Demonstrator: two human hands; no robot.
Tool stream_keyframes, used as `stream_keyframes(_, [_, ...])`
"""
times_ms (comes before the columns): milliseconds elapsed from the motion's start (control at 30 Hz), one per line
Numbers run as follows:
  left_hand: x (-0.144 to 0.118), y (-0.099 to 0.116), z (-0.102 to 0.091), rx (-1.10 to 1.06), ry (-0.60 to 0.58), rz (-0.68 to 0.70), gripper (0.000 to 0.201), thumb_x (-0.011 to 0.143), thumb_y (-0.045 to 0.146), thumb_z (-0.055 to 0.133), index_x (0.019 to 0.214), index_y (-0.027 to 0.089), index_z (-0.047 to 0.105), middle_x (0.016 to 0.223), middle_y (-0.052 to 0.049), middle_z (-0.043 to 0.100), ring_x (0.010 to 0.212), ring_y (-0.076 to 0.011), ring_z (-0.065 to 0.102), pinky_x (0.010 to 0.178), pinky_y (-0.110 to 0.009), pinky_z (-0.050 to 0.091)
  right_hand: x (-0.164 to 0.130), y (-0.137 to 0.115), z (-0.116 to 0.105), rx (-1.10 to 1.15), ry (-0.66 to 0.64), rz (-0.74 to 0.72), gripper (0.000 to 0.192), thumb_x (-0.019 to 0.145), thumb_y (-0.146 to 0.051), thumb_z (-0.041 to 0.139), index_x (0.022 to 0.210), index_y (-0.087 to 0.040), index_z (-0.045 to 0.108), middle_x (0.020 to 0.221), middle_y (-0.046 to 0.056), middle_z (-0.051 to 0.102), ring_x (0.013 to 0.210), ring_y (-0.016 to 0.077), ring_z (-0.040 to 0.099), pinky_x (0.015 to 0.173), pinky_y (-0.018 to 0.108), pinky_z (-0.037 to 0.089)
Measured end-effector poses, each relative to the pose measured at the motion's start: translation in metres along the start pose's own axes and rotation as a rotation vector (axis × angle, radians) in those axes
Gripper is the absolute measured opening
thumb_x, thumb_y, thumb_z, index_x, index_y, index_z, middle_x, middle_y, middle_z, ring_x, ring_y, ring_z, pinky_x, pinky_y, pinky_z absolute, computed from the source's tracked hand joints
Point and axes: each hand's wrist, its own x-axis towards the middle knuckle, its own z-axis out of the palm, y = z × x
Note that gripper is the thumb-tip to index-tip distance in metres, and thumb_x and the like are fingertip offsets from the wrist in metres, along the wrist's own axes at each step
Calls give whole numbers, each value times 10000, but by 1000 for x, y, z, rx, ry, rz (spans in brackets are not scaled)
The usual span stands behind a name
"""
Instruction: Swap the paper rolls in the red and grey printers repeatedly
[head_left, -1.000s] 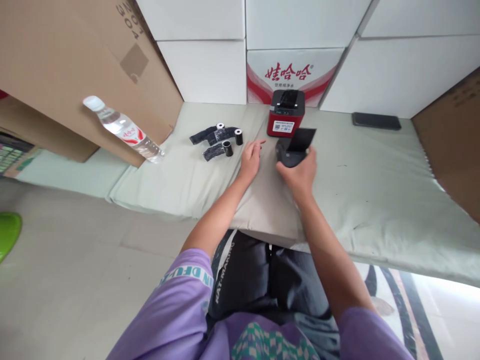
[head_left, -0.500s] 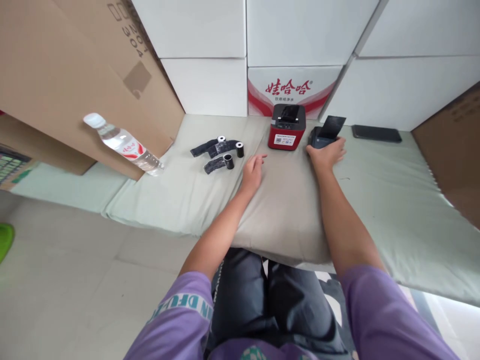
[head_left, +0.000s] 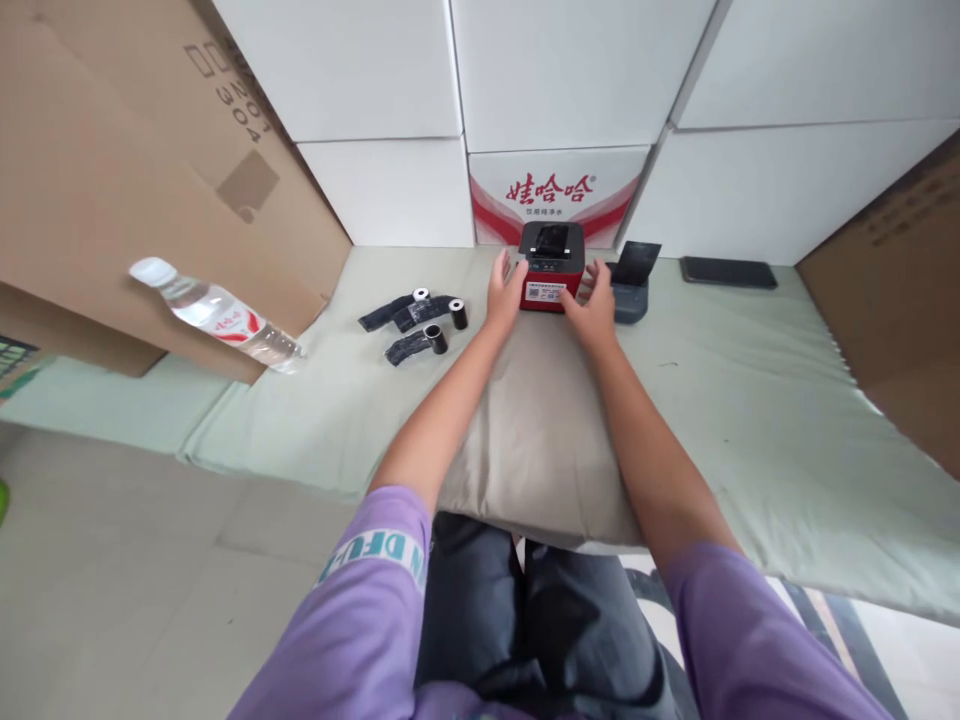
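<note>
A small red and black receipt printer point(head_left: 553, 270) sits on the covered bench, with a dark strip on its top and a white label on its front. My left hand point(head_left: 505, 290) is at its left side, thumb near the front edge and fingers extended. On the other side, my right hand point(head_left: 594, 305) has its thumb by the front corner, its curved fingers spread beside the printer. Whether either hand bears firmly on it I cannot tell. Just right of that hand stands a smaller dark portable printer point(head_left: 631, 298) with a black paper strip point(head_left: 638, 262) sticking up.
Several black paper rolls point(head_left: 435, 340), partly unrolled, lie to the left. A clear water bottle point(head_left: 225, 318) is further left, by a brown carton point(head_left: 150, 150). A dark phone point(head_left: 729, 272) lies at right. White boxes point(head_left: 555, 80) line the back.
My right hand has left the portable printer and moved left to the red printer. My left hand has moved forward to the red printer's left side. The view has shifted slightly.
</note>
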Motion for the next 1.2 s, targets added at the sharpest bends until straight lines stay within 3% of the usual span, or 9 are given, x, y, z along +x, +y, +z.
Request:
stream_keyframes(100, [30, -1, 28, -8, -70, -107, 584, 1045, 217, 576, 1617, 191, 465, 1626, -138, 636, 1517, -221, 612, 1303, -414, 460, -1, -2, 10, -39, -88, 15, 917, 903, -342, 656, 1713, -152, 270, 1727, 236, 486, 1559, 301, 533, 1246, 519, 497])
stream_keyframes(233, [20, -9, 32, 79, -40, -63, 644, 1022, 213, 599, 1644, 201, 431, 1629, -133, 631, 1513, -228, 620, 1302, -416, 463, -10, -15, 7, -117, -44, 54, 901, 896, -268, 634, 1711, -115, 281, 1694, 243, 531, 1556, 330, 544, 1312, 518, 430])
stream_keyframes(433, [-67, 7, -12, 220, -117, 77, 664, 1079, 515, 615, 1667, 284, 411, 1677, -105, 583, 1586, -272, 549, 1342, -455, 424, -76, -44, -20, -84, -49, -11, 802, 896, -305, 654, 1641, -162, 394, 1555, 230, 648, 1421, 390, 644, 1200, 572, 533])
stream_keyframes(567, [-139, 25, -36, 212, -112, 95, 659, 1093, 563, 576, 1678, 328, 383, 1742, -85, 510, 1638, -268, 480, 1378, -475, 382, -135, -57, -33, -67, -72, -38, 736, 907, -337, 635, 1607, -219, 443, 1522, 211, 661, 1397, 401, 646, 1183, 621, 541])
stream_keyframes(667, [-168, 30, -45, 227, -114, 92, 690, 1085, 602, 569, 1683, 319, 373, 1725, -105, 524, 1641, -282, 474, 1372, -510, 388, -158, -56, -34, -55, -65, -16, 745, 902, -353, 633, 1611, -238, 433, 1513, 206, 647, 1413, 402, 628, 1187, 638, 540])
stream_keyframes(800, [-160, 31, -65, 297, -190, 182, 724, 1050, 682, 574, 1647, 295, 440, 1698, -143, 547, 1579, -306, 543, 1318, -505, 451, -160, -45, -32, 18, -32, -17, 804, 864, -468, 706, 1586, -240, 433, 1536, 229, 589, 1403, 390, 621, 1142, 597, 591])
stream_keyframes(967, [-122, 26, -103, 508, -343, 503, 603, 1078, 705, 446, 1445, 263, 630, 1559, -158, 631, 1283, -266, 708, 1125, -428, 574, -151, -35, -34, 223, 51, 64, 613, 935, -492, 545, 1496, -267, 442, 1467, 183, 621, 1334, 314, 672, 1100, 526, 612])
stream_keyframes(1067, [-112, 16, -112, 582, -264, 622, 508, 1126, 596, 374, 1270, 241, 708, 1362, -143, 679, 1147, -232, 705, 1017, -387, 587, -150, -28, -32, 335, 73, 88, 516, 937, -476, 535, 1418, -294, 492, 1412, 151, 660, 1289, 307, 678, 1109, 531, 586])
stream_keyframes(1200, [-112, 3, -110, 589, -280, 714, 380, 1150, 357, 353, 1258, 254, 702, 1135, -82, 683, 1015, -194, 676, 932, -353, 574, -148, -18, -23, 519, 136, 102, 485, 930, -525, 605, 1347, -282, 556, 1326, 107, 673, 1195, 274, 662, 1073, 499, 558])
